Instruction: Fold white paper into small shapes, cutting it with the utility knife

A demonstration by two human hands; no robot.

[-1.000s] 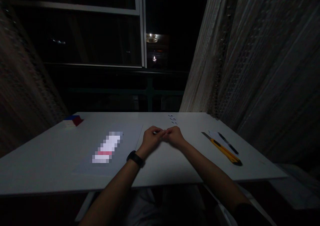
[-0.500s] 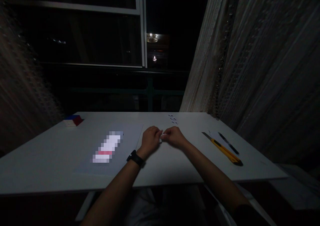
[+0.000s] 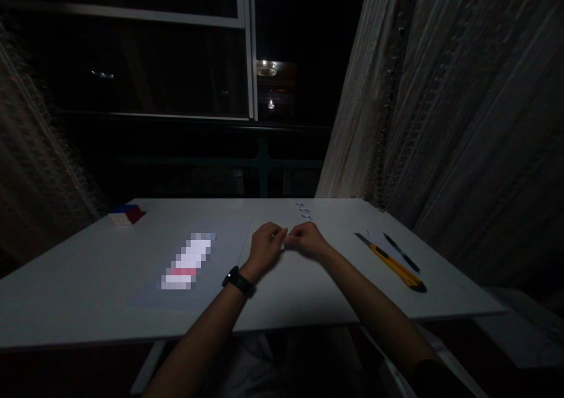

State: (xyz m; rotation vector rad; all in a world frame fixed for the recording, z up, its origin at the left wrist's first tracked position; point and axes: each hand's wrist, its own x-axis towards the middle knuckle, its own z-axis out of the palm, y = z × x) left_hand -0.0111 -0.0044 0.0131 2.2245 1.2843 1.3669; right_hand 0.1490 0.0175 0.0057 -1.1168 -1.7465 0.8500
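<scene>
over the table point(image 3: 304, 295), left hand point(image 3: 265, 246) and right hand point(image 3: 311, 241), fingers point(image 3: 296, 232) pinched on white piece point(image 3: 288, 238), more visible than before

Two hands point(image 3: 267, 247) point(image 3: 308, 240), one cutter point(image 3: 392, 263), one pen point(image 3: 402, 253)

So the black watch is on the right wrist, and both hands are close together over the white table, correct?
No: the head view shows the black watch on the left wrist. The left hand and right hand are close together over the white table.
</scene>
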